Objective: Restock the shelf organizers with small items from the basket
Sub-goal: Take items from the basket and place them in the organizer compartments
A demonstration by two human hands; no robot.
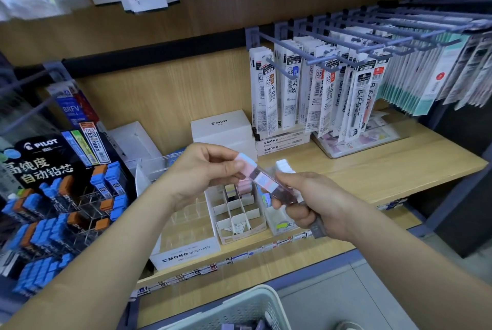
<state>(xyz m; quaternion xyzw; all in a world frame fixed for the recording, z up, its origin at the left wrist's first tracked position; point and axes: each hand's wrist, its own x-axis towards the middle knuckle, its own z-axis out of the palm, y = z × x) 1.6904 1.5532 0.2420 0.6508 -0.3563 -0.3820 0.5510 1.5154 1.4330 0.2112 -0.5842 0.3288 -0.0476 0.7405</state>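
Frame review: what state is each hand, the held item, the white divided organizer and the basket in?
Left hand: pinches the slim case by its pale end.
Right hand: grips the case's other end, plus a grey piece.
Slim case: tilted, in the air.
White divided organizer: some back cells filled, front cells empty.
Basket: some items inside.

Two hands (pixel 202 170), one held pink case (pixel 269 183), one basket (pixel 239 300), one PILOT box (pixel 221 127).

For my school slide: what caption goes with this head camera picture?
Left hand and right hand hold a slim pastel case above the divided organizer on the shelf, basket below.
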